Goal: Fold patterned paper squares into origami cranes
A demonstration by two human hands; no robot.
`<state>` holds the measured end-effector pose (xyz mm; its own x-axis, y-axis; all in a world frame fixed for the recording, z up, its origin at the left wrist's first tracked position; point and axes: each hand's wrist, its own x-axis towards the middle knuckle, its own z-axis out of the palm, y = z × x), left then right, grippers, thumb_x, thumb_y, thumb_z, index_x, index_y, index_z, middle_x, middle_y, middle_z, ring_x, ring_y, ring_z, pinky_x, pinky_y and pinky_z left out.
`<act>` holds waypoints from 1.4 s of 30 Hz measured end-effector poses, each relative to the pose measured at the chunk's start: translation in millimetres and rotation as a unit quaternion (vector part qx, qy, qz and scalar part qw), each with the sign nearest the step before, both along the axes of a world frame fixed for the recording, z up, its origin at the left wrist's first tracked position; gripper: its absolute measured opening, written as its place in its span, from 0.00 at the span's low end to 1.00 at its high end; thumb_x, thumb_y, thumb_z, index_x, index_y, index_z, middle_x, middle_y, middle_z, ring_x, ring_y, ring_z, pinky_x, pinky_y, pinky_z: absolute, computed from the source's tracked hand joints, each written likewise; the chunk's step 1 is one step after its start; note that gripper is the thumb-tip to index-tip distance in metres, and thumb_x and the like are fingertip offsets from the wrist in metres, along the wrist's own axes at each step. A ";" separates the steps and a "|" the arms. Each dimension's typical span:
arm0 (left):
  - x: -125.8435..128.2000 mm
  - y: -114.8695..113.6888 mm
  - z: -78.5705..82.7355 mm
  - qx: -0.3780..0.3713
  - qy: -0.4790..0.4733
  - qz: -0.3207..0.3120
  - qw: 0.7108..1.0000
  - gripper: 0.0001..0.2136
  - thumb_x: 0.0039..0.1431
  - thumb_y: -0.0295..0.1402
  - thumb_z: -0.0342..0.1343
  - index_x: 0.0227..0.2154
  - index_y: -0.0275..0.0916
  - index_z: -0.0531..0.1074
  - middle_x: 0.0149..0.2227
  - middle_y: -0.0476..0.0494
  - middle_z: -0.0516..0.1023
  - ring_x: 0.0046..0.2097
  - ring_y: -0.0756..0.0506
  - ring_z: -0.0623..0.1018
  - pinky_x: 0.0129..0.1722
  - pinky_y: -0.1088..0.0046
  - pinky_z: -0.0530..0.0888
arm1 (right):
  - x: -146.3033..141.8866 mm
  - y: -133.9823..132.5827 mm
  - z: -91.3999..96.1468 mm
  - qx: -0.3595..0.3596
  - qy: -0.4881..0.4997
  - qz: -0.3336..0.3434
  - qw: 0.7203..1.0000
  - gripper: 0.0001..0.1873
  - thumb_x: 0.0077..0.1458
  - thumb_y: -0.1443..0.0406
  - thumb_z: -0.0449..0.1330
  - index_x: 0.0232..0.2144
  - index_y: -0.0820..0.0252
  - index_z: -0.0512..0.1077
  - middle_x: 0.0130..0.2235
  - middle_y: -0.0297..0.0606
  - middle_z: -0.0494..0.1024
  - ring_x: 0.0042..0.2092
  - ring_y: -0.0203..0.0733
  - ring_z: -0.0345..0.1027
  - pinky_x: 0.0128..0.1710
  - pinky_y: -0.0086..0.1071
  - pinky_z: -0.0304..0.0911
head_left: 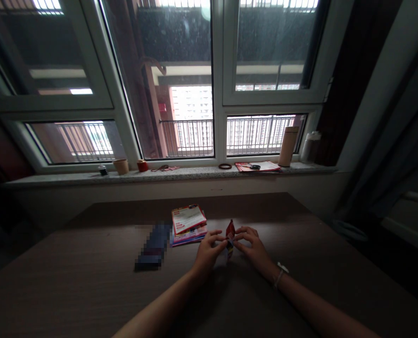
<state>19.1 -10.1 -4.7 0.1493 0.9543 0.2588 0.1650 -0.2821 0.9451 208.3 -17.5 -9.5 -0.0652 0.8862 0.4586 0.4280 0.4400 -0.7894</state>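
Observation:
A small folded piece of red printed paper [230,233] stands upright between my two hands over the dark wooden table [89,281]. My left hand [208,253] pinches it from the left with thumb and fingers closed on it. From the right, my right hand [251,246] pinches the same paper with its fingers curled; a light bracelet is on that wrist. A stack of colourful printed leaflets [188,224] lies just behind my left hand.
A dark flat object [154,246], blurred out, lies left of the leaflets. On the stone windowsill [54,178] stand a tan cup [121,166], a red cup [142,165], papers with scissors [256,166], a tall beige tumbler [288,146] and a jug [310,146]. Curtains hang at right.

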 end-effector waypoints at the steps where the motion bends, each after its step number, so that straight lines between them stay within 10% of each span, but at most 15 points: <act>1: 0.0 -0.1 -0.2 -0.001 -0.006 0.001 1.000 0.15 0.47 0.47 0.63 0.28 0.40 0.80 0.49 0.38 0.72 0.53 0.38 0.71 0.54 0.64 0.66 | 0.0 0.0 0.0 0.000 0.004 0.001 1.000 0.10 0.50 0.54 0.62 0.29 0.52 0.77 0.43 0.39 0.73 0.52 0.48 0.59 0.56 0.42 0.54; 27: 0.6 7.1 -12.2 0.000 -0.026 0.024 0.999 0.14 0.47 0.43 0.63 0.32 0.40 0.81 0.47 0.38 0.73 0.50 0.39 0.73 0.49 0.65 0.69 | 0.1 1.4 0.5 0.004 -0.005 0.057 0.998 0.09 0.53 0.57 0.61 0.33 0.52 0.78 0.42 0.39 0.75 0.50 0.47 0.62 0.54 0.41 0.54; 42: 5.0 -12.6 9.3 0.078 0.044 0.004 0.996 0.06 0.51 0.34 0.61 0.33 0.42 0.76 0.45 0.43 0.75 0.51 0.41 0.73 0.51 0.63 0.68 | -1.0 1.2 2.7 -0.023 0.105 0.044 0.993 0.08 0.45 0.65 0.60 0.20 0.57 0.63 0.38 0.37 0.73 0.42 0.43 0.67 0.45 0.35 0.59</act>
<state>24.1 -22.7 4.6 0.1704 0.9049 0.3900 0.2471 -0.4223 0.8721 207.3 -16.3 -6.8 -0.0502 0.9021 0.4285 0.2143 0.4288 -0.8776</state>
